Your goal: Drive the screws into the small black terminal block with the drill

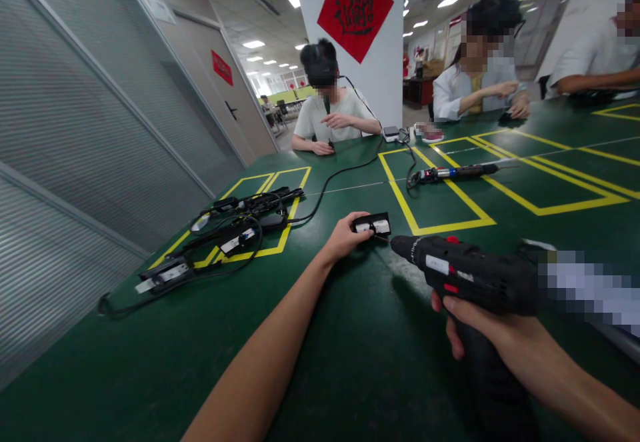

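My left hand (pixel 344 235) reaches out over the green table (pixel 350 362) and grips a small black box with white labels (pixel 373 224), holding it down on the surface. My right hand (pixel 480 332) is wrapped round the handle of a black cordless drill (pixel 465 272) with red buttons. The drill lies level, and its thin bit tip touches the side of the small black box.
A pile of black adapters and cables (pixel 225 235) lies at the left on yellow floor-tape boxes. A second power tool (pixel 453 173) lies further back. Three other people sit at the far side; a glass partition (pixel 75 149) runs along the left.
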A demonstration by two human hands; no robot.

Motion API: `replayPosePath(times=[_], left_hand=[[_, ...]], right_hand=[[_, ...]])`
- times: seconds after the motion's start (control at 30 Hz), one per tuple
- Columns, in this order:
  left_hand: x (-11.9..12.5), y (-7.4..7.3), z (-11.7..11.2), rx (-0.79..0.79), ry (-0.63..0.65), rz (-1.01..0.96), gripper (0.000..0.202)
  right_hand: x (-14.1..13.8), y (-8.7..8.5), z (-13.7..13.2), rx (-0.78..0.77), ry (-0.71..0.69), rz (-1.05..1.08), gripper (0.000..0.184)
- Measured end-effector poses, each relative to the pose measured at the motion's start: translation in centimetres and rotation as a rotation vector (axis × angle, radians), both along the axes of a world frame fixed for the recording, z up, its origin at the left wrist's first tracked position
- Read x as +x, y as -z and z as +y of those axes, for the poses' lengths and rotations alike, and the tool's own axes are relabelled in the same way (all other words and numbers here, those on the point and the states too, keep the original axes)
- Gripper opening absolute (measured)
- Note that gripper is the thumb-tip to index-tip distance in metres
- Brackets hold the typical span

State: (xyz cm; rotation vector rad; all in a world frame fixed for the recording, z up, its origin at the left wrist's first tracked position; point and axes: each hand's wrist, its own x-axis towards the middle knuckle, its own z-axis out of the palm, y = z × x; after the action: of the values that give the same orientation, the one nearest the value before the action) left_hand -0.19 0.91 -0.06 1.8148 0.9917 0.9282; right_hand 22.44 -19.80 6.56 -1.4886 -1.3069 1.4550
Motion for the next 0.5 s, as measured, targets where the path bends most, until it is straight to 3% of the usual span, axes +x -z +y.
replayPosePath(times=[0.5], left_hand=[[0.03, -0.08, -0.11, -0.017, -0.002, 0.002, 0.054]], right_hand=[[-0.14, -0.38, -0.07, -0.055, 0.015, -0.014, 0.037]])
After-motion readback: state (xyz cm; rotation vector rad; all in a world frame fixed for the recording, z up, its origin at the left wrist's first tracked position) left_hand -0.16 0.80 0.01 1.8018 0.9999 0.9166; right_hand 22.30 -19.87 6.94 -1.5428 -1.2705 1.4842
